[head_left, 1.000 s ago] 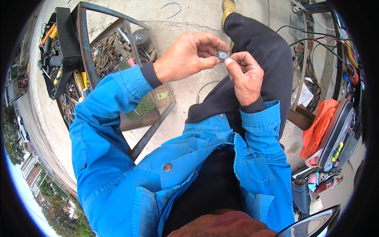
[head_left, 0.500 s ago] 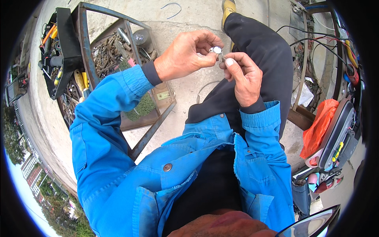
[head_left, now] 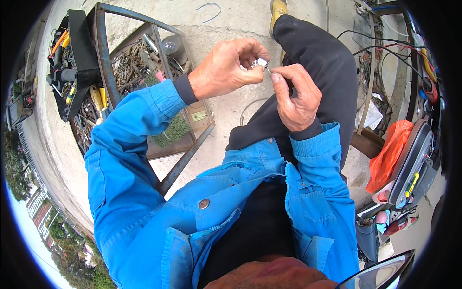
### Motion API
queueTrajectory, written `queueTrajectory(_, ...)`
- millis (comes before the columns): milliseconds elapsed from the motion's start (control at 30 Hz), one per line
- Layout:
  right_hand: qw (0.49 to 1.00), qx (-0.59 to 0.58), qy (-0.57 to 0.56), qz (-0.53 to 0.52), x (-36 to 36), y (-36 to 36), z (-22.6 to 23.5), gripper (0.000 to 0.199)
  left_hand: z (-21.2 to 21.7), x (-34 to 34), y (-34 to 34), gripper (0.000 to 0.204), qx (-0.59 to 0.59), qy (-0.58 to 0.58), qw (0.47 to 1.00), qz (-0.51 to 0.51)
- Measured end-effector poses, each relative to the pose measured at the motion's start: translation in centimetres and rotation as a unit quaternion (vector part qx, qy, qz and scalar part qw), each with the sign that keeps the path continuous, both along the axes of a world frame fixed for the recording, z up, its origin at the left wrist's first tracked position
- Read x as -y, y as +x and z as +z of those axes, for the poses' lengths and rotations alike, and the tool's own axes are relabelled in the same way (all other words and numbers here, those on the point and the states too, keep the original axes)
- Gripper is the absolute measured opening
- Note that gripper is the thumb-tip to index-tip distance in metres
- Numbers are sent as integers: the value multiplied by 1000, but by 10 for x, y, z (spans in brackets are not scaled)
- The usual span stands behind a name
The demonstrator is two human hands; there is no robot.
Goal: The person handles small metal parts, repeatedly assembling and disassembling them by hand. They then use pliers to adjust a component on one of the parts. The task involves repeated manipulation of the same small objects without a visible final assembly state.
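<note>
In front of me, between thumb and curled fingers, my left hand [head_left: 228, 66] pinches a small round silver-white metal part [head_left: 261, 62]. A small tab sticks out at its side, and the part resembles a disc thermostat; its exact kind is too small to make sure of. Just to the right, my right hand [head_left: 299, 96] has its thumb and forefinger pressed together at a thin metal piece [head_left: 268, 70] below the disc. Whether that piece is a wire or a terminal leg does not show. Both hands are held up over my dark trouser leg [head_left: 315, 62].
At left, a rusty metal frame [head_left: 102, 53] holds a tray of loose hardware [head_left: 130, 65] and a green scouring pad [head_left: 173, 130]. Beside it stands a black tool box [head_left: 84, 72]. Cables, an orange plastic bag [head_left: 391, 151] and a dark case [head_left: 409, 166] lie at right.
My right hand has shifted slightly, its fingers straighter and its thumb lower. The disc has turned and moved a little left in my left hand.
</note>
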State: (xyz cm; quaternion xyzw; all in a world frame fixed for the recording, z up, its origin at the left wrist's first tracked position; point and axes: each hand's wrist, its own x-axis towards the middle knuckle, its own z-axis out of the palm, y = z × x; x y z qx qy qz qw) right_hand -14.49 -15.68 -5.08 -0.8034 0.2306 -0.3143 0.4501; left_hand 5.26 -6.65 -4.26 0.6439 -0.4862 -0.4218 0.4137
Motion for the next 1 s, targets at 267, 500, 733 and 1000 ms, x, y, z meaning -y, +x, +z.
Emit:
queueTrajectory(267,967,37,-252,9,-2,6,-2,30,3,0,-2,29,33,-18,999,-1)
queueTrajectory(500,999,4,-33,25,-6,-1,3,27,-7,-3,0,26,17,-57,998,6)
queueTrajectory(733,994,74,-87,-3,7,-34,42,48,11,9,-14,23,-145,6,987,74)
queueTrajectory(1000,959,-8,-203,-196,16,-158,120,45,14,4,-10,17,-151,-21,987,45)
